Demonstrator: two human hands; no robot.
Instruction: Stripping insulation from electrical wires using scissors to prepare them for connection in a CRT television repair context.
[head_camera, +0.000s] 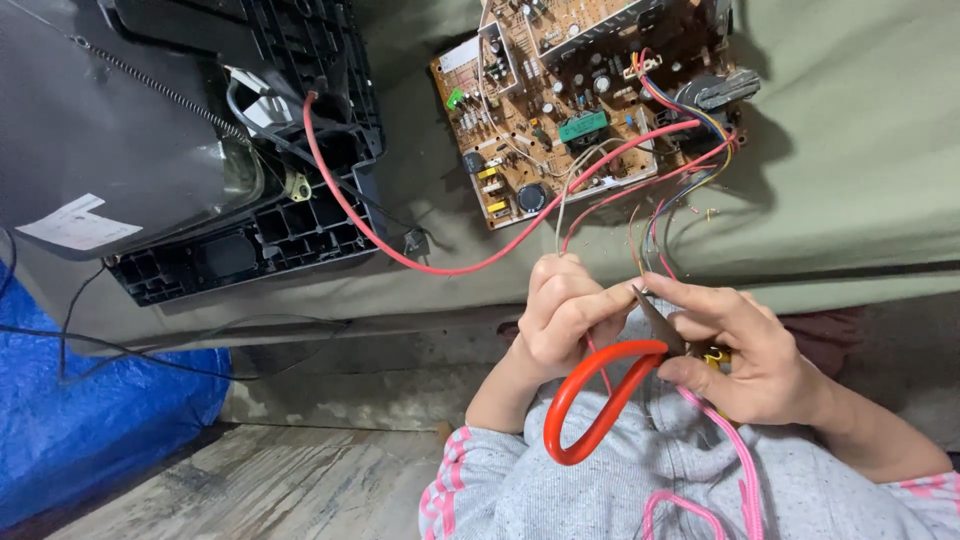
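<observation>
In the lower right of the frame my two hands meet over my lap: my left hand (560, 315) is curled with its fingers (590, 300) closed around a bunch of thin wires (640, 225), and my right hand (745, 350) has its fingers wrapped on a pair of scissors with red handles (595, 405), whose dark blades point up toward the pinched wires between the two hands. The wires run upward from my grip, in grey, red, orange and blue, to a brown circuit board (560, 110) lying at the upper centre of the frame on a grey-green cloth (850, 150) that covers the worktop. A thicker red cable (400, 250) loops from the board across the cloth to the upper left, where it goes into the back of a dark picture tube (110, 120) sitting in a black plastic casing (300, 60). A pink cord (735, 460) hangs down over my grey speckled top (600, 490) below my right hand. At the lower left a blue plastic sheet (90, 410) lies bunched beside a pale wooden floor (280, 490), with thin black leads trailing across it.
</observation>
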